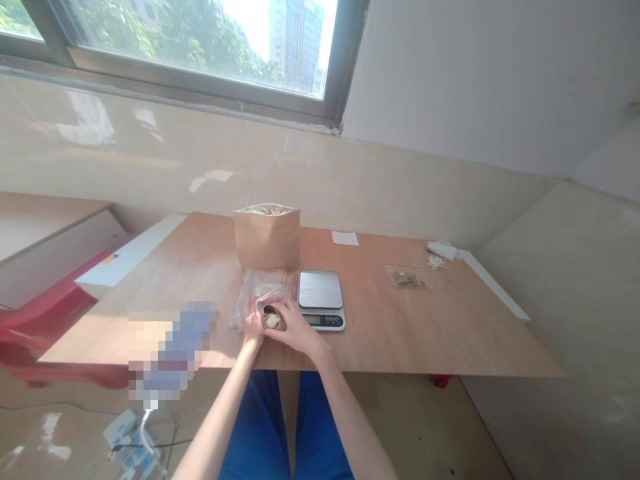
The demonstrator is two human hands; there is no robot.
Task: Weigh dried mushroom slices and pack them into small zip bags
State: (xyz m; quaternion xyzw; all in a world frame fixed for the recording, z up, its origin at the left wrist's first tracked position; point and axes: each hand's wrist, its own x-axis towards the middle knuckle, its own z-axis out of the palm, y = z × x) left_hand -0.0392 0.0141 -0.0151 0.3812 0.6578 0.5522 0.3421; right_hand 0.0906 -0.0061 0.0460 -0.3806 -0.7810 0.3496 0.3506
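Note:
My left hand (pixel 251 325) is closed on the side of a small clear zip bag (pixel 273 298), near the table's front edge. Curved around the bag's other side is my right hand (pixel 299 328), with its fingers against tan dried pieces (pixel 273 321). Whether these pieces lie inside the bag or in the fingers, I cannot tell. More flat clear zip bags (pixel 260 280) with red seal lines lie just beyond. Close to my right hand sits a digital kitchen scale (pixel 321 291) with a bare metal plate. Behind the bags stands an open brown kraft pouch (pixel 267 240), with contents showing at its mouth.
A filled clear bag of brown pieces (pixel 407 277) lies at the right on the wooden table (pixel 390 333). Farther back are a white paper (pixel 345 238) and crumpled white scraps (pixel 443 251). A blurred-out object (pixel 177 347) overhangs the front left edge, with a white cable below.

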